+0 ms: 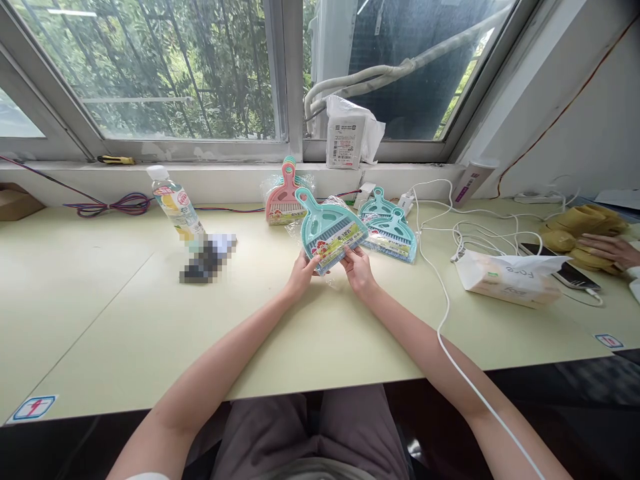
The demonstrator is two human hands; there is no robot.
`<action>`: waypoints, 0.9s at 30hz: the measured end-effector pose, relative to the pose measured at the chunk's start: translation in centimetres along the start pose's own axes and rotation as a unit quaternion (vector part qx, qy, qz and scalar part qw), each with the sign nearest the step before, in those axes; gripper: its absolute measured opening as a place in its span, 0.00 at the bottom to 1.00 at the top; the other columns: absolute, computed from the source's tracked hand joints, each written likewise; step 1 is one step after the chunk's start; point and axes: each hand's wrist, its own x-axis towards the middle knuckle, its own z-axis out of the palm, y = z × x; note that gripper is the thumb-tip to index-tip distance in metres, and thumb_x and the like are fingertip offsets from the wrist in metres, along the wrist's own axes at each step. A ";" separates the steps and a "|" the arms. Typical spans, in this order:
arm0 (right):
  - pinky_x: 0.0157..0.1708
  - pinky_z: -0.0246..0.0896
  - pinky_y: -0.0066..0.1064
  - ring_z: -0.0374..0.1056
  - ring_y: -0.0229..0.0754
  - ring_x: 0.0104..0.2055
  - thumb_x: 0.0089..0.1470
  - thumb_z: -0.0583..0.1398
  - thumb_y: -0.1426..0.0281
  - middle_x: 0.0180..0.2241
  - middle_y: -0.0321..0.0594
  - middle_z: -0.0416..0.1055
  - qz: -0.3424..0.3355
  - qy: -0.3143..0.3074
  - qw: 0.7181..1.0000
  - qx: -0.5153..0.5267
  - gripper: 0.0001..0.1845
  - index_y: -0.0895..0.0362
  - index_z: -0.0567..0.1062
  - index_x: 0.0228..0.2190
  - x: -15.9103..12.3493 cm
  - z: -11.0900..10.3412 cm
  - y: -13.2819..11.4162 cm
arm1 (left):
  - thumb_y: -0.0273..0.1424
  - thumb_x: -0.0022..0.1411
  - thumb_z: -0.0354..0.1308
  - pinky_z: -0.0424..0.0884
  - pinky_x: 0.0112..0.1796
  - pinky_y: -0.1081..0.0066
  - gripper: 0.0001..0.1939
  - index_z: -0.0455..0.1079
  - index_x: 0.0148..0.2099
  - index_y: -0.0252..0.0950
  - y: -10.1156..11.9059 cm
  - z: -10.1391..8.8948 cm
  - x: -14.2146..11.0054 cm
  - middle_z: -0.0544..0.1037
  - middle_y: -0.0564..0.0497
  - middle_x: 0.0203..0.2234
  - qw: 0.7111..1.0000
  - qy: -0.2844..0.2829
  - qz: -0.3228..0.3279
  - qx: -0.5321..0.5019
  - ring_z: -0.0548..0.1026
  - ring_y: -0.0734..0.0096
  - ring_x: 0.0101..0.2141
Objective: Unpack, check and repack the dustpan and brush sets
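Between my two hands a teal dustpan and brush set (333,230) in clear plastic wrap is held tilted above the table. My left hand (303,273) grips its lower left corner, thumb on the front. At the lower edge my right hand (359,270) pinches the set with thumb and fingers. Behind it on the left leans a stack of pink dustpan sets (286,197), also wrapped. To the right lie more teal dustpan sets (393,230), overlapping one another on the table.
A drink bottle (176,207) stands left beside a blurred patch. On the right are a tissue pack (507,277), tangled white cables (480,227) and a phone (575,275). Another person's hand (607,250) rests by yellow cloth. A white box (345,140) sits on the sill.
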 end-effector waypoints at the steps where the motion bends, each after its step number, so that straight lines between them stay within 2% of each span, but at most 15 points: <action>1: 0.50 0.72 0.36 0.74 0.42 0.45 0.49 0.65 0.71 0.40 0.39 0.78 0.001 0.001 1.000 -0.002 0.08 0.55 0.74 0.34 0.0 0.0 0.1 | 0.44 0.56 0.59 0.79 0.35 0.60 0.27 0.59 0.53 0.35 0.0 0.0 0.0 0.73 0.41 0.50 1.000 0.003 0.000 0.000 0.77 0.62 0.39; 4: 0.49 0.72 0.34 0.74 0.41 0.44 0.49 0.65 0.72 0.39 0.38 0.78 0.005 -0.001 1.000 0.003 0.07 0.56 0.74 0.34 0.0 0.0 0.2 | 0.42 0.57 0.58 0.79 0.32 0.61 0.26 0.59 0.53 0.34 0.2 0.1 -0.2 0.74 0.41 0.48 1.000 0.009 -0.015 0.004 0.78 0.64 0.34; 8: 0.47 0.73 0.31 0.75 0.39 0.40 0.51 0.63 0.73 0.37 0.37 0.78 0.033 -0.009 0.999 -0.010 0.05 0.56 0.74 0.33 0.5 -0.3 -0.3 | 0.38 0.58 0.56 0.79 0.32 0.59 0.23 0.59 0.53 0.34 0.5 0.1 -0.2 0.78 0.43 0.41 0.997 0.002 -0.070 -0.018 0.79 0.65 0.26; 11: 0.43 0.74 0.37 0.76 0.43 0.37 0.54 0.62 0.68 0.35 0.42 0.78 0.079 -0.056 0.989 -0.108 0.06 0.57 0.74 0.34 1.5 -1.1 -1.5 | 0.31 0.55 0.56 0.80 0.34 0.57 0.21 0.61 0.51 0.33 0.3 -0.8 0.7 0.79 0.45 0.37 0.992 0.042 -0.098 -0.073 0.80 0.62 0.29; 13: 0.42 0.74 0.42 0.76 0.45 0.35 0.58 0.58 0.64 0.37 0.45 0.78 0.033 -0.047 0.972 -0.228 0.10 0.57 0.74 0.38 2.2 -2.0 -2.5 | 0.27 0.52 0.55 0.80 0.35 0.57 0.22 0.62 0.51 0.32 0.3 -1.9 1.5 0.80 0.44 0.37 0.985 0.083 -0.114 -0.103 0.81 0.59 0.33; 15: 0.46 0.71 0.46 0.76 0.45 0.38 0.61 0.53 0.67 0.44 0.46 0.75 -0.099 0.003 0.928 -0.360 0.13 0.56 0.73 0.44 2.8 -2.9 -3.4 | 0.25 0.51 0.53 0.80 0.35 0.58 0.22 0.62 0.51 0.31 0.4 -3.2 2.2 0.80 0.43 0.39 0.980 0.094 -0.128 -0.121 0.81 0.58 0.36; 17: 0.56 0.63 0.48 0.71 0.47 0.50 0.59 0.51 0.73 0.54 0.45 0.69 -0.237 0.024 0.851 -0.469 0.20 0.52 0.71 0.51 3.1 -3.6 -4.2 | 0.24 0.52 0.53 0.81 0.35 0.60 0.22 0.63 0.51 0.29 0.9 -4.5 2.5 0.80 0.41 0.41 0.978 0.075 -0.139 -0.135 0.80 0.57 0.39; 19: 0.64 0.52 0.47 0.59 0.47 0.63 0.56 0.52 0.78 0.62 0.40 0.60 -0.308 -0.023 0.780 -0.545 0.27 0.49 0.68 0.55 3.2 -3.9 -4.7 | 0.24 0.52 0.52 0.81 0.33 0.62 0.22 0.63 0.52 0.28 1.4 -5.2 2.4 0.79 0.39 0.43 0.978 0.041 -0.147 -0.144 0.80 0.56 0.40; 21: 0.67 0.45 0.48 0.49 0.47 0.68 0.54 0.56 0.77 0.64 0.36 0.57 -0.325 -0.079 0.743 -0.580 0.28 0.48 0.68 0.56 3.2 -3.9 -4.8 | 0.24 0.53 0.52 0.80 0.30 0.64 0.23 0.63 0.53 0.27 1.9 -5.5 2.1 0.78 0.38 0.45 0.976 0.005 -0.154 -0.153 0.80 0.55 0.40; 23: 0.67 0.41 0.48 0.47 0.47 0.68 0.54 0.60 0.74 0.63 0.32 0.59 -0.321 -0.121 0.743 -0.575 0.26 0.45 0.70 0.54 3.2 -3.7 -4.7 | 0.24 0.54 0.52 0.79 0.27 0.67 0.23 0.62 0.54 0.27 2.1 -5.4 1.9 0.78 0.38 0.46 0.973 -0.013 -0.166 -0.161 0.80 0.56 0.39; 25: 0.68 0.40 0.48 0.49 0.47 0.68 0.55 0.61 0.69 0.61 0.30 0.63 -0.316 -0.139 0.770 -0.536 0.21 0.44 0.74 0.51 3.1 -3.6 -4.4 | 0.24 0.54 0.52 0.78 0.26 0.68 0.24 0.62 0.55 0.26 2.0 -5.3 1.8 0.78 0.38 0.44 0.971 -0.013 -0.175 -0.163 0.81 0.57 0.37; 27: 0.67 0.43 0.47 0.54 0.46 0.65 0.59 0.59 0.66 0.56 0.30 0.69 -0.315 -0.134 0.802 -0.489 0.15 0.43 0.77 0.47 3.1 -3.5 -4.2 | 0.24 0.55 0.51 0.78 0.26 0.69 0.25 0.62 0.55 0.25 1.7 -5.4 1.9 0.79 0.37 0.42 0.972 -0.017 -0.179 -0.151 0.80 0.60 0.33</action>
